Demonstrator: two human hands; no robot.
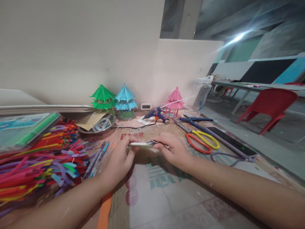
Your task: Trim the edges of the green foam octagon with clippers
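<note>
My left hand (120, 159) pinches one end of a thin white stick (139, 144), held level just above the cardboard sheet (162, 194). My right hand (172, 149) grips a small metal-tipped tool (153, 142) whose tip meets the stick's right end; what kind of tool it is I cannot tell. Both forearms reach in from the bottom of the view.
A heap of coloured pipe cleaners (35, 162) and pens (97, 159) lie left. Behind stand green (103, 98), blue (125, 100) and pink (175, 101) paper pagodas, a blue glue gun (156, 114), a metal bowl (97, 125). Scissors (202, 140), a phone (232, 144) and a plastic jar (202, 93) are right.
</note>
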